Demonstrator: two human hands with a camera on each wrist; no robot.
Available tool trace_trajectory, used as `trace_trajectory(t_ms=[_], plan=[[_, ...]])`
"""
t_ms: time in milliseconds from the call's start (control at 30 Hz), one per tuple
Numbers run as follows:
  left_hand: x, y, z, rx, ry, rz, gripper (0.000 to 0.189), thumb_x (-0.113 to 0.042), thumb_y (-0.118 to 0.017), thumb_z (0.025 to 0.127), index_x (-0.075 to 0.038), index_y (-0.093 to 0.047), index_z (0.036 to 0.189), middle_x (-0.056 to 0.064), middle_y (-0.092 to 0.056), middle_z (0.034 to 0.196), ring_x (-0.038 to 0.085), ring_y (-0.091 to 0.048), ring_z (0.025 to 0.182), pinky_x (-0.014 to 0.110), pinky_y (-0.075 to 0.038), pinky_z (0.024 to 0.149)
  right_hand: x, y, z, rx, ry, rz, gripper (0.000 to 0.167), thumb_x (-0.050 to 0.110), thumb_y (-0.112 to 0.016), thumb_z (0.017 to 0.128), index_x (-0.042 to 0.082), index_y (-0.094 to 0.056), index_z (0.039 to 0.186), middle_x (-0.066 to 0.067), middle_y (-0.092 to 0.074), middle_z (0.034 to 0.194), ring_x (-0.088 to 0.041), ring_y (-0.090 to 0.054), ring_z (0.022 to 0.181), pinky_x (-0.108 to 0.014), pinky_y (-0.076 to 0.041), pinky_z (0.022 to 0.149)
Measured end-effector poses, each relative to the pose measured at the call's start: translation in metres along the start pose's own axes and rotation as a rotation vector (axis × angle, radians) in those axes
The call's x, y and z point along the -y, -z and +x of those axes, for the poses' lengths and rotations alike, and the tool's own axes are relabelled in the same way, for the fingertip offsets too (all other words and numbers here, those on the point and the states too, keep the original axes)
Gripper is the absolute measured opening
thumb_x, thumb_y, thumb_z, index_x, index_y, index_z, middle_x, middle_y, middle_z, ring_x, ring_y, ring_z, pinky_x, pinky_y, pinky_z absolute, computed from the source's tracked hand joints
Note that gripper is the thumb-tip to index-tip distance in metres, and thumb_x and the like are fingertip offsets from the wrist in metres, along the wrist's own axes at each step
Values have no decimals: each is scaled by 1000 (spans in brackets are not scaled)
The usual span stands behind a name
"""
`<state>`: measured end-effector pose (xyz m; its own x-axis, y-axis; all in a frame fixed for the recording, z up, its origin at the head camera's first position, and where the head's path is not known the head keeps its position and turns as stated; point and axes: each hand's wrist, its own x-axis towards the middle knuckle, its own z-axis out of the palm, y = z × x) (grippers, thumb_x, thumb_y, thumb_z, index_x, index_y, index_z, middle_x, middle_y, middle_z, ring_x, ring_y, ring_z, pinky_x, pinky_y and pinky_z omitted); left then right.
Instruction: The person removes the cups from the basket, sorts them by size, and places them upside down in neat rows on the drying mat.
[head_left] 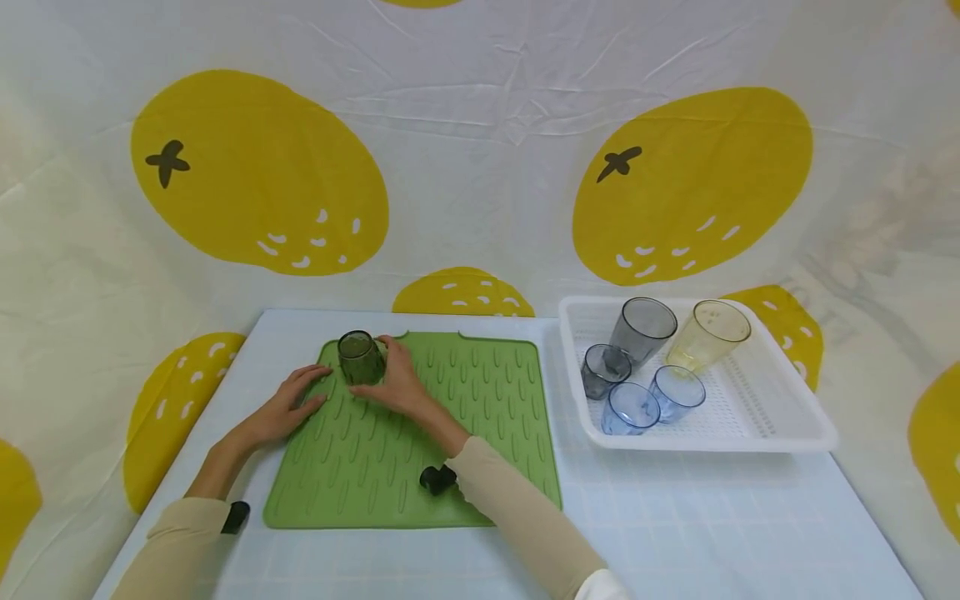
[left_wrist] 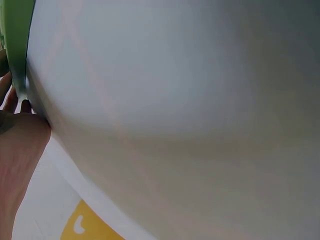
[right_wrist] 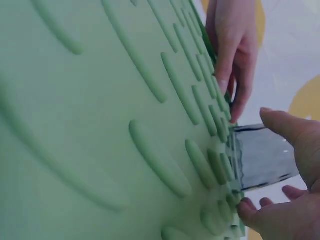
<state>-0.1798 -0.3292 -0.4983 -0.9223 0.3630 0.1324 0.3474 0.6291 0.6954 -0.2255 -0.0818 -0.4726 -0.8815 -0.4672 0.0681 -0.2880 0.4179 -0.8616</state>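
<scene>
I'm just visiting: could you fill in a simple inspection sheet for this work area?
Surface: pale table with a ridged green mat on it.
Job's things: dark glass on the mat, near its far left corner.
Clutter: white basket at the right, with a tall grey glass, tall yellow glass, small grey glass and two small blue glasses.
Hands: right hand curled around the dark glass; left hand touching the mat's left edge, fingers relaxed.
Cables: nothing seen.
Surroundings: white cloth behind, printed with big yellow fruit shapes.
</scene>
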Motion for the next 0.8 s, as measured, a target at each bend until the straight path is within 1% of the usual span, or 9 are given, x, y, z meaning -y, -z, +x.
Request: trace_trajectory(t_ms=[167, 367, 533, 700, 800], plan=[[0, 0, 0, -3, -8, -4, 45, -2, -56, 104, 13, -42, 145, 40, -29, 151, 62, -22, 139, 80, -21, 106, 5, 9, -9, 24, -15, 7, 93, 25, -84, 88, 4, -26, 159, -24, -27, 159, -36, -40, 143, -45, -41, 113], [0, 0, -1, 4, 14, -6, 46, -2, -55, 105, 12, -41, 146, 39, -28, 152, 61, -21, 141, 79, -19, 108, 7, 18, -17, 56, 2, -27, 88, 29, -81, 91, 4, -30, 158, -23, -29, 154, -35, -45, 136, -43, -45, 110], [3, 0, -1, 6, 13, -10, 46, -3, -55, 105, 12, -41, 146, 39, -28, 152, 62, -20, 141, 79, -18, 108, 10, 29, -26, 77, 23, -19, 77, 26, -78, 94, 3, -36, 155, -22, -32, 154, -37, -45, 137, -45, -45, 109], [4, -1, 0, -2, 0, -10, 46, -2, -55, 105, 13, -41, 146, 40, -28, 151, 63, -20, 141, 79, -19, 108, 11, 42, -33, 87, 54, -34, 67, 25, -74, 97, 3, -42, 152, -20, -38, 153, -37, -47, 136, -43, -45, 109], [3, -1, 0, 3, 12, -15, 47, -3, -55, 105, 12, -40, 147, 39, -27, 152, 62, -20, 141, 79, -18, 108, 11, 52, -39, 89, 78, -51, 62, 25, -73, 98, 6, -46, 150, -18, -41, 151, -36, -47, 135, -41, -45, 109]])
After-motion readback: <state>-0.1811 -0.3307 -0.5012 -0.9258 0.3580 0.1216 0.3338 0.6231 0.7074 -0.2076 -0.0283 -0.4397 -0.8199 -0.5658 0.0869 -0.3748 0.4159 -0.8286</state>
